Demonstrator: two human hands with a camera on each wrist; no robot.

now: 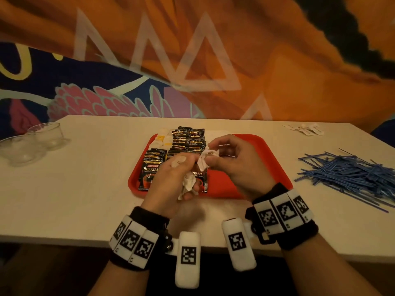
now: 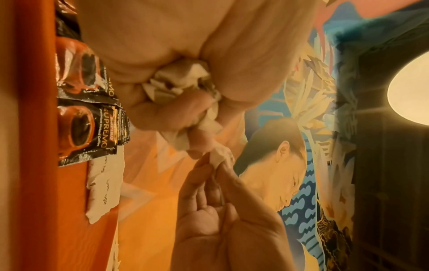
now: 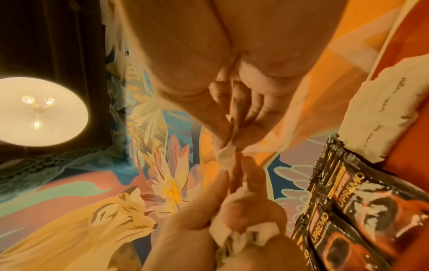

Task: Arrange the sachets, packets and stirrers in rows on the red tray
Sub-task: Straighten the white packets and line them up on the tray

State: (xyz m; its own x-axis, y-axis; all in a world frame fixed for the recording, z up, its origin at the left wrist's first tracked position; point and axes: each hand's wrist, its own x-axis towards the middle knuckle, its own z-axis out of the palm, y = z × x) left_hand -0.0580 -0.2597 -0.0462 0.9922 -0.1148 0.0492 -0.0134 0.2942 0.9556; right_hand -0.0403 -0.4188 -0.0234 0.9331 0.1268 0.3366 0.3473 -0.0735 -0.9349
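**Both hands hold white sachets above the red tray**

Only the head view takes in the two clear plastic cups [image 1: 34, 142] far left of the fingers and the loose pile of thin blue plastic stirrers [image 1: 350, 169] well to their right. The wrist views alone show the printed words "brown sugar" on flat white paper sachets [image 2: 102, 190] lying on the tray beside the black coffee packets [image 2: 85, 128], and a round glowing ceiling lamp [image 3: 39, 111].

The left hand [image 1: 171, 184] is curled tightly round a crumpled bunch of white sachets [image 1: 189, 184]. The right hand [image 1: 233, 165] pinches one small white sachet [image 1: 204, 159] between thumb and fingertips, its other fingers loosely bent; that sachet sits between the two hands, just above the packets.

Beneath the fingers lies the red plastic tray [image 1: 256, 159], holding rows of black packets and pale sachets at its far left. It rests on a white table [image 1: 85, 189] before a painted orange mural wall [image 1: 277, 60].
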